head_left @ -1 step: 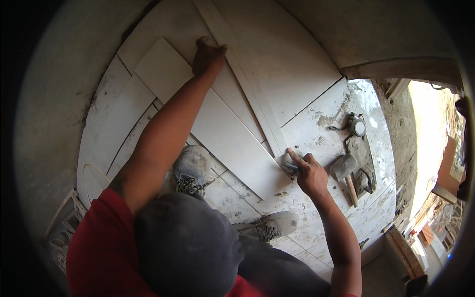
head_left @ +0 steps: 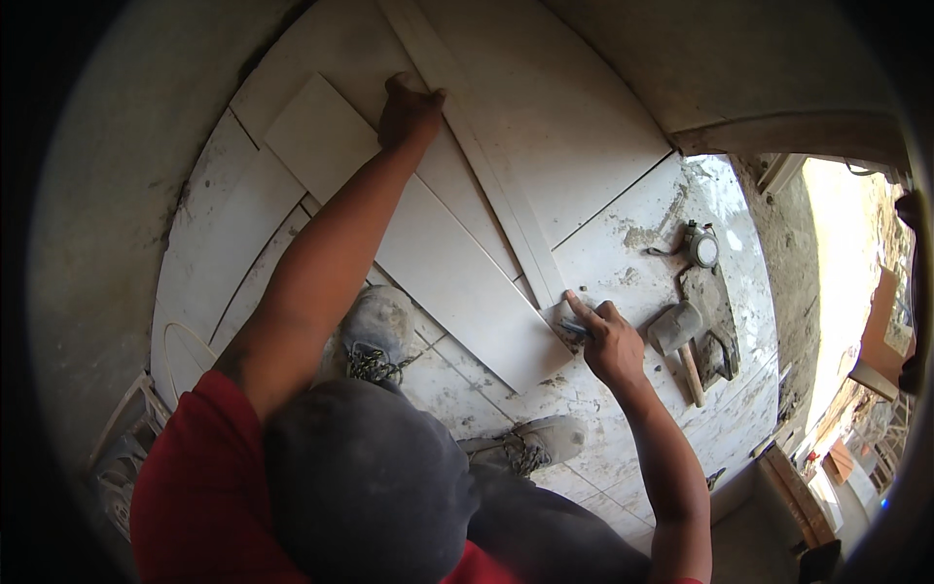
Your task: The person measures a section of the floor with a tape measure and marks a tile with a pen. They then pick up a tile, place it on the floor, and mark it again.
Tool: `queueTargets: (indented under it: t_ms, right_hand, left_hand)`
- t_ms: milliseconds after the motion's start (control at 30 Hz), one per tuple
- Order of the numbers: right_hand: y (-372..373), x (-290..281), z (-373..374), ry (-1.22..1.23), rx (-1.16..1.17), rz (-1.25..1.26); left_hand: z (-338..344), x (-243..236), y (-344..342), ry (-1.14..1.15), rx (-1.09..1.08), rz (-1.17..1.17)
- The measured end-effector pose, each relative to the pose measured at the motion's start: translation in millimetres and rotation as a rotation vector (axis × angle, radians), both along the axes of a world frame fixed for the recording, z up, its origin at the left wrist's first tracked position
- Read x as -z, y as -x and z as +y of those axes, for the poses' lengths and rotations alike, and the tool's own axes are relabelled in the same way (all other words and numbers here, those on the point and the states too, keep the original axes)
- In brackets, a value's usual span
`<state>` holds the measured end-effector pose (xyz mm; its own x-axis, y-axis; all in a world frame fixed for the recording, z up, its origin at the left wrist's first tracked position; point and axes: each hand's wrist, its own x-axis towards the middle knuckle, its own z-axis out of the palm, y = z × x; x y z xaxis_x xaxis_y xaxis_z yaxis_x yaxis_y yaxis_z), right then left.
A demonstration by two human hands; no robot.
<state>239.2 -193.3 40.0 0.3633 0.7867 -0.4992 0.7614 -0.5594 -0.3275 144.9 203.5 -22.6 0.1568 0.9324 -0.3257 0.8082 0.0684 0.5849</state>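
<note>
A long narrow pale strip (head_left: 477, 165) lies aslant across the floor tiles. Beside it rests a loose white tile plank (head_left: 428, 234), partly hidden under my left forearm. At the far part of the strip, my left hand (head_left: 411, 117) presses down with thumb and fingers spread, touching the strip's edge. My right hand (head_left: 615, 346) is at the strip's near end, index finger stretched onto its corner. The other fingers curl around a slim blue pen-like tool (head_left: 575, 329), whose exact kind is too small to tell.
On the right lie a tape measure (head_left: 701, 247), a mallet (head_left: 674, 329) with a wooden handle, and a grey trowel (head_left: 715, 302). My shoes (head_left: 377, 326) stand near the plank. Walls (head_left: 107, 224) close in at left and top right; a bright opening (head_left: 837, 263) is at right.
</note>
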Motion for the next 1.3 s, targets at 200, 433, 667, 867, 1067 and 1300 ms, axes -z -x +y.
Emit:
queueTargets:
  t_ms: [200, 433, 667, 867, 1067, 1300]
  right_hand:
    - [-0.6, -1.2, 2.5, 0.031, 0.008, 0.003]
    - [0.0, -0.8, 2.3, 0.023, 0.001, 0.006]
    - [0.3, -0.4, 1.0, 0.020, -0.005, 0.005]
    - [0.1, 2.3, -0.2, -0.001, -0.015, -0.007]
    - [0.1, 2.8, -0.3, 0.000, -0.016, -0.007]
    - [0.3, -1.7, 0.5, 0.031, 0.002, 0.020]
  left_hand:
    - [-4.4, 9.1, 5.8, -0.039, 0.049, -0.055]
    - [0.5, 3.5, -0.5, 0.011, -0.045, -0.020]
    - [-1.5, -2.0, -6.0, -0.055, -0.065, 0.042]
    - [-0.5, -3.0, -9.0, -0.099, -0.027, 0.070]
    - [0.3, -2.6, -12.6, -0.157, -0.003, 0.084]
    - [-5.1, 0.2, -15.5, -0.158, -0.014, 0.107]
